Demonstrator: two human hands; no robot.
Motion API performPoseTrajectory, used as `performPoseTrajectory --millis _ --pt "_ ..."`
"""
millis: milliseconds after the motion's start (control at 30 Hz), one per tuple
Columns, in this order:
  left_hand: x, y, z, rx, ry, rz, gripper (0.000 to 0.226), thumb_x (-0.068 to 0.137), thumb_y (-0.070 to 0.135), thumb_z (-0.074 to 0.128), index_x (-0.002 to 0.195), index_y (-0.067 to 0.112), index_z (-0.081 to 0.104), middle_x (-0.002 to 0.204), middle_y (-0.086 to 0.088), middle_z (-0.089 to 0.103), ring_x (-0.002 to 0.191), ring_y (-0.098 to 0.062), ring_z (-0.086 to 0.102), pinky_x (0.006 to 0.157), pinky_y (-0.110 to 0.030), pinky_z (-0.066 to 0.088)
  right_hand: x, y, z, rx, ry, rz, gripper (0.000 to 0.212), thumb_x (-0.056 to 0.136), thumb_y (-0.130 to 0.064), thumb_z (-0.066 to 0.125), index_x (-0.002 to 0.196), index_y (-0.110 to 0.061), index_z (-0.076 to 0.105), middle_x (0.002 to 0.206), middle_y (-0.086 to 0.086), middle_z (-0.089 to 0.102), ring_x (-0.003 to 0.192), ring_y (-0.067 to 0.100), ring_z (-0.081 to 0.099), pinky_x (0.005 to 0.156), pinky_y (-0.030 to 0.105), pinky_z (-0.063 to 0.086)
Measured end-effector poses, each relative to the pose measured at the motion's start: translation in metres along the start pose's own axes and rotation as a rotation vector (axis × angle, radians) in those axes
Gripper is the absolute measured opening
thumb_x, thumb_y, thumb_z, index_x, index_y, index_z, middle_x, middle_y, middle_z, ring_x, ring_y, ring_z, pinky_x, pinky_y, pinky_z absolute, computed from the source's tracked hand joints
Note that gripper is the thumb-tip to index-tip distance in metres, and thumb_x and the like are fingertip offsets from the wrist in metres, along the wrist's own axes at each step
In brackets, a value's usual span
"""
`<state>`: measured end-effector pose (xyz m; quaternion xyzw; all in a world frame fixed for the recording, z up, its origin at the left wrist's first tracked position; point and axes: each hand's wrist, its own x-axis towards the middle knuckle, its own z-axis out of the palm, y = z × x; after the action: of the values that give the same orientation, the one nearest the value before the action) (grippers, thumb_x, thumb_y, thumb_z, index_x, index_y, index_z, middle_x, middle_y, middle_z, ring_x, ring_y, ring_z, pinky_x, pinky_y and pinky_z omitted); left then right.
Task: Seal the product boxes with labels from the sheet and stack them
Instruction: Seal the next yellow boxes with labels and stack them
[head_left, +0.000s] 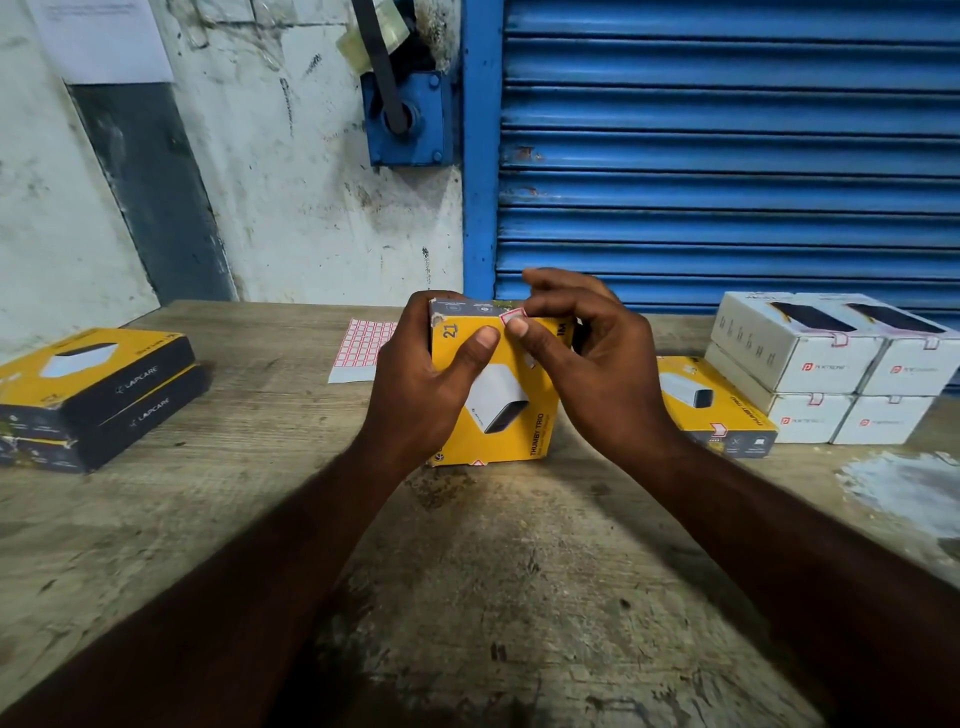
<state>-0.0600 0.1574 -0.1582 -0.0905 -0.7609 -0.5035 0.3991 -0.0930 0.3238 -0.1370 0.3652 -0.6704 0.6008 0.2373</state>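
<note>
In the middle of the frame the left hand (431, 374) is holding the yellow box (498, 410), which seems to be resting on its lower edge on the table (467, 571). Its grip is curling round the left side, with the thumb pressing on the front face. The right hand (587, 364) is pinching a small label (513, 315) between thumb and forefinger at the top edge of the box.

In my judgement the label is risking a crooked or creased seat if the fingers are releasing it before it is folding over the edge. A too strong push could also be sliding the tilted box.

The label sheet (361, 345) is lying just behind the box. The two stacked boxes (93, 395) are closing the left, and the flat yellow box (717, 410) and the white boxes (831, 369) the right; open room is lying in the lower middle
</note>
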Motion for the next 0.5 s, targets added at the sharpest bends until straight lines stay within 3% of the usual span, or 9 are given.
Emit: performPoseTrajectory --millis 200,500 --pt "0.0011 -0.0008 0.0002 -0.005 -0.005 -0.003 0.036 0.087 0.045 0.063 0.112 0.022 0.054 0.088 0.016 0.067 0.081 0.005 0.066 0.072 -0.012 0.049 0.0 0.0047 0.0005 0.077 0.015 0.025 0.012 0.088 -0.014 0.077 0.095 -0.024 0.076 0.12 -0.002 0.07 0.119 0.013 0.063 0.101 0.043 0.053" --pt "0.0017 -0.0028 -0.0014 -0.006 0.022 -0.017 0.035 0.087 0.046 0.064 0.11 0.021 0.055 0.086 0.014 0.069 0.079 0.003 0.067 0.073 -0.018 0.052 0.0026 0.0002 0.0009 0.213 0.007 0.064 0.009 0.09 -0.003 0.072 0.094 -0.011 0.073 0.115 0.008 0.072 0.115 0.016 0.067 0.099 0.036 0.054"
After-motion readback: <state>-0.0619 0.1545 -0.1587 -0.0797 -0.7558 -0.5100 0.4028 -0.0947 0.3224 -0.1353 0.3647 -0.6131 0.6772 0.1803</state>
